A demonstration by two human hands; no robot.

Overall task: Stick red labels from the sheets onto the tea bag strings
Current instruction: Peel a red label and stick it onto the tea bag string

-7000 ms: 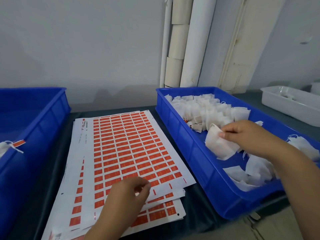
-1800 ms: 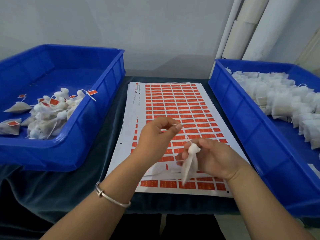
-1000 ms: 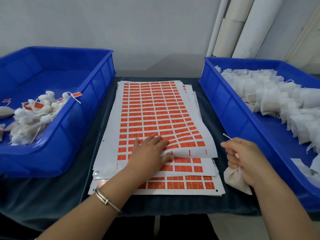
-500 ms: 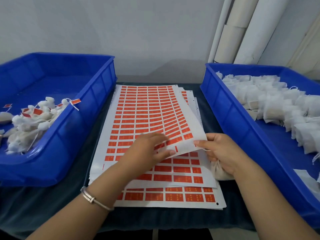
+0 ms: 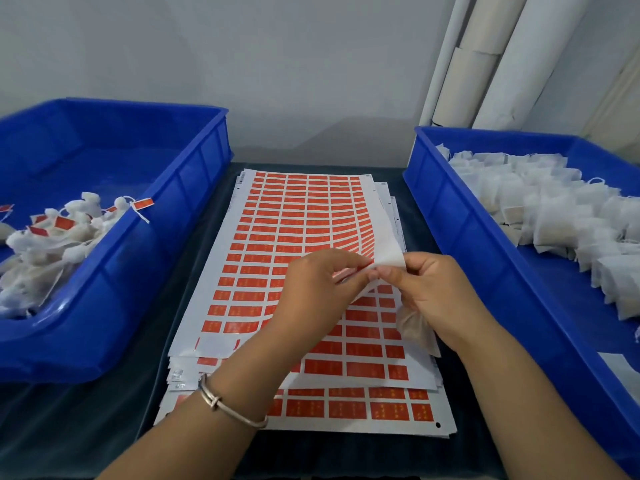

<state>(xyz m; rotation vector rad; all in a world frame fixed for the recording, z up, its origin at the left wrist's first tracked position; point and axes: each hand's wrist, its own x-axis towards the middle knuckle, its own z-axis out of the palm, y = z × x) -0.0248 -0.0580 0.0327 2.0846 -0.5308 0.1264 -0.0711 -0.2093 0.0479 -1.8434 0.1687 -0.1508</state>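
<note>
1. Label sheets (image 5: 277, 237): a stack of thin white paper sheets printed with a grid of small red rectangular labels. They lie flat on the bench (image 5: 415, 455), which has a dark cloth cover, between the two crates.
2. Top sheet: its near right corner (image 5: 388, 252) is curled up off the stack and shows a plain white underside.
3. Left crate (image 5: 145, 278): glossy blue rigid plastic with a ribbed wall. It holds crumpled white mesh tea bags (image 5: 52, 251) with red tags on strings; one tag (image 5: 142, 203) hangs over the rim.
4. Right crate (image 5: 460, 237): same blue plastic. It holds untagged bags (image 5: 554, 216), flat square white pouches in a pile.
5. Your left hand (image 5: 318, 292): fingers curled, thumb and fingertips pinching at the lifted corner. A smooth metal bangle (image 5: 225, 405) sits on the wrist.
6. Your right hand (image 5: 433, 292): thumb and forefinger pinch the same corner from the right, while the lower fingers clamp a limp white tea bag (image 5: 414, 327) against the palm. It hangs over the stack's right edge.
7. White tubes (image 5: 485, 64) lean against the back wall.
</note>
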